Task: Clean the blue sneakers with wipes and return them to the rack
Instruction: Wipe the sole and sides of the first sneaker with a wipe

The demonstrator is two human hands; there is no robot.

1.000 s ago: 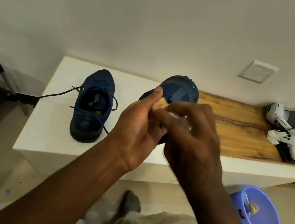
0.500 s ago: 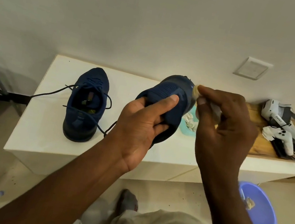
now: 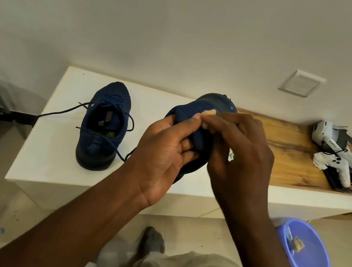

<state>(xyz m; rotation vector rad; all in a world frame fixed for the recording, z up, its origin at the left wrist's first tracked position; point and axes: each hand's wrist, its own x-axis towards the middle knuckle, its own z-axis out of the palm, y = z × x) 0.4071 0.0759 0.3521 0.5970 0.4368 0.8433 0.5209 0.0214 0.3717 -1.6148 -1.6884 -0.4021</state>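
Centre of frame: one sneaker (image 3: 216,102) was held up above the white bench (image 3: 52,140), its rounded end toward the wall. The left hand (image 3: 164,152) gripped it, fingers curled round the body and thumb laid on the ribbed knit. The right hand (image 3: 241,153) pinched a wipe (image 3: 209,112) between thumb and fingertips and pressed it on that knit, just beside the left thumb. The wipe showed tan, so it probably carried dirt already. The second sneaker (image 3: 101,125) stood upright on the bench at left of centre, laces trailing off the bench edge. At lower right a blue bin (image 3: 311,265) on the floor held a used wipe (image 3: 297,243). A headset (image 3: 332,141) lay on the wooden top (image 3: 290,152) at far right. Step judged: wiping the knit upper, task mid-way; no rack could be identified with certainty.

Notes for doing it well:
- Stroke along the ribs, not across, so grit lifts out of the grooves.
- Refold the wipe to a clean face, or bin it, before it smears.
- Shift the left thumb clear so the patch beneath it is also reached.
- Support the fabric from behind, since soft knit will give under pressure.
- Turn the shoe to reach every side before setting it down.
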